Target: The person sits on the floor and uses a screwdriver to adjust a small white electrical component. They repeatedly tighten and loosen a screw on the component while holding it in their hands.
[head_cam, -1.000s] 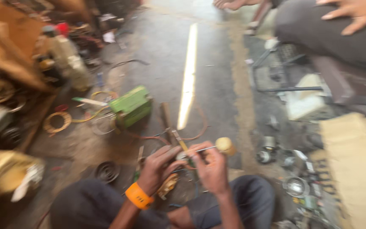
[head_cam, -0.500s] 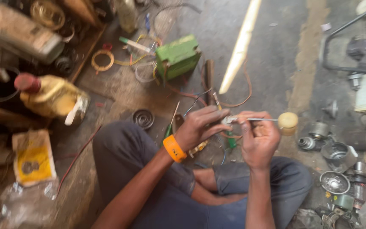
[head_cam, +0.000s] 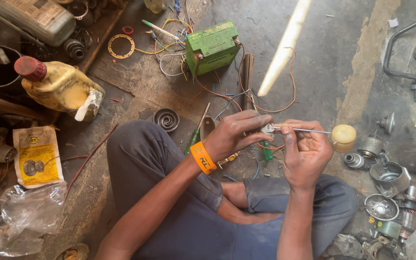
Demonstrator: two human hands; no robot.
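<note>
My right hand (head_cam: 306, 154) grips a screwdriver (head_cam: 344, 136) with a thin metal shaft and a round cream handle that points right. Its tip meets a small silver metal part (head_cam: 268, 128) pinched in the fingers of my left hand (head_cam: 237, 132), which wears an orange wristband (head_cam: 203, 158). Both hands hover above my crossed legs in dark blue trousers. A green box-shaped battery (head_cam: 211, 45) with red, yellow and white wires lies on the floor ahead of the hands.
A yellow oil bottle with a red cap (head_cam: 56, 85) lies at left beside a yellow packet (head_cam: 37, 156) and crumpled clear plastic (head_cam: 22, 216). A coiled metal spring (head_cam: 166, 119) sits by my knee. Several metal motor parts (head_cam: 388, 183) are heaped at right.
The view has swung from the far floor to straight down over my lap. The hands stay together on the screwdriver and the small part, barely shifting.
</note>
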